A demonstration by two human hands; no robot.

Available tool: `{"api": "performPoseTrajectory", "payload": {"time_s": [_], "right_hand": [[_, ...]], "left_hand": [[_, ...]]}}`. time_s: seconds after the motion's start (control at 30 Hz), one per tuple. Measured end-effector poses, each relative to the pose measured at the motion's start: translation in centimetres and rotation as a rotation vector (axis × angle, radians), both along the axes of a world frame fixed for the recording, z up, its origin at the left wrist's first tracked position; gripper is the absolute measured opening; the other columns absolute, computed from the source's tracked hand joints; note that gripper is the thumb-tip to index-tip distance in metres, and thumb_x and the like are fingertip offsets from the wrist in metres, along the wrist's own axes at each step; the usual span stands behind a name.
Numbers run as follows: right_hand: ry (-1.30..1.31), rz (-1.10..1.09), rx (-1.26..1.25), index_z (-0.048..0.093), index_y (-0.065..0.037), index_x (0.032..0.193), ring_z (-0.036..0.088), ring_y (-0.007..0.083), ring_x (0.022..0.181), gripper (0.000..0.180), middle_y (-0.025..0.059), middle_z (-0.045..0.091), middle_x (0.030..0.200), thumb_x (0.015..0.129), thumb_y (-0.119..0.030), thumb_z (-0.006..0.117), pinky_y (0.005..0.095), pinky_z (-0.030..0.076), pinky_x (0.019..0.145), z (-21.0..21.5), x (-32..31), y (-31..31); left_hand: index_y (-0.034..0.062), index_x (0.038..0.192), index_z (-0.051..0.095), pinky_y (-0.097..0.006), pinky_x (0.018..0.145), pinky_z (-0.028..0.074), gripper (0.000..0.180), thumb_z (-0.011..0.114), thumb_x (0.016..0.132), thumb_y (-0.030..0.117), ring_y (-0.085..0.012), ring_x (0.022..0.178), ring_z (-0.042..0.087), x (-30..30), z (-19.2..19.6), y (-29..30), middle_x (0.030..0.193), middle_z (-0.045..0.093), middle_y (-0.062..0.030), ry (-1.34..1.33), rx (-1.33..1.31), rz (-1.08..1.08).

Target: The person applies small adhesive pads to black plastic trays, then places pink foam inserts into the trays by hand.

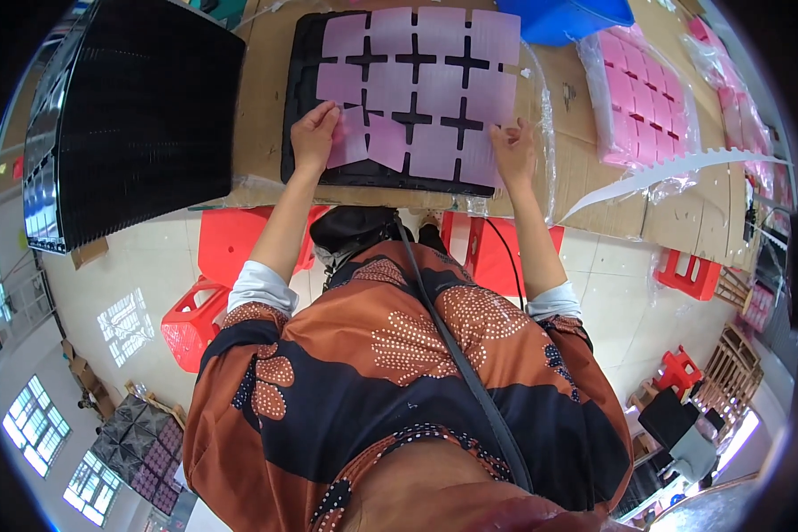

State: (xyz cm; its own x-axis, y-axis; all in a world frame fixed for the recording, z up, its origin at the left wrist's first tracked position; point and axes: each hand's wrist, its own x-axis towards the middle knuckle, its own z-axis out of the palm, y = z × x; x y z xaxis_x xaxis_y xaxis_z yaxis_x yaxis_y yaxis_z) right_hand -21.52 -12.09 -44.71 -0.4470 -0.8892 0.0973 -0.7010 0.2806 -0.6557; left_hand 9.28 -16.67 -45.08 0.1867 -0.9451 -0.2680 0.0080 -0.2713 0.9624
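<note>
A black tray lies on the cardboard-covered table, covered by a grid of several pale pink square sheets. My left hand rests on the tray's near left part, fingertips pressing a pink square that sits slightly tilted. At the tray's near right corner, my right hand touches the edge of another pink square. Both hands lie flat with fingers spread on the sheets.
A tall stack of black trays stands at the left. At the right lies a clear bag of pink sheets, a blue bin sits at the back. Red plastic stools stand under the table. A white toothed strip crosses the right side.
</note>
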Motion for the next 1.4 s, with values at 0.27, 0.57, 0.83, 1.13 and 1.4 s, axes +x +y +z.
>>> {"api": "performPoseTrajectory", "payload": {"time_s": [0.27,0.57,0.83,1.13,1.4], "right_hand": [[-0.234,0.074,0.071,0.047,0.0,0.116,0.061,0.0261,0.068,0.05,0.0141,0.062,0.075,0.072,-0.018,0.061,0.0347,0.047,0.065,-3.4,-0.9,-0.4],[-0.376,0.069,0.203,0.048,0.004,0.113,0.062,0.0224,0.059,0.046,0.0157,0.063,0.071,0.072,-0.014,0.058,0.0319,0.048,0.059,-2.9,-0.6,-1.2],[-0.426,0.111,0.18,0.047,0.006,0.115,0.061,0.0212,0.056,0.047,0.0146,0.062,0.065,0.072,-0.012,0.057,0.0305,0.048,0.056,-2.9,0.5,-1.7],[-0.403,0.112,0.225,0.047,0.003,0.116,0.063,0.0264,0.065,0.05,0.0166,0.063,0.075,0.071,-0.016,0.059,0.0344,0.049,0.061,-2.0,2.3,-1.9],[-0.358,0.077,0.302,0.047,-0.004,0.119,0.061,0.0305,0.08,0.051,0.0148,0.063,0.082,0.072,-0.018,0.06,0.0384,0.046,0.073,-1.6,3.2,-2.4]], "left_hand": [[0.0002,0.108,0.056,-0.019,0.053,0.045,0.028,0.057,0.083,0.011,-0.0081,0.063,0.058,1.4,-0.4,-0.4,0.084,0.062,-0.0044,-0.054,0.069,-0.042],[0.0016,0.116,0.048,-0.033,0.074,0.046,0.042,0.058,0.078,0.017,-0.0255,0.089,0.057,1.3,1.4,-0.6,0.102,0.057,-0.0151,-0.825,-0.154,-0.187],[-0.0009,0.124,0.035,-0.045,0.1,0.025,0.061,0.049,0.083,0.042,-0.032,0.123,0.03,-10.8,2.3,-4.6,0.133,0.033,-0.0154,-1.142,-0.696,-0.589],[0.0062,0.135,0.022,-0.045,0.105,0.014,0.076,0.027,0.083,0.061,-0.0257,0.132,0.014,-15.8,-0.8,-9.1,0.142,0.017,-0.0079,-1.195,-0.521,-0.892],[0.0061,0.135,0.023,-0.044,0.106,0.013,0.077,0.025,0.083,0.062,-0.0243,0.132,0.013,-15.2,-0.8,-9.4,0.143,0.016,-0.0074,-1.238,-0.511,-0.927]]}}
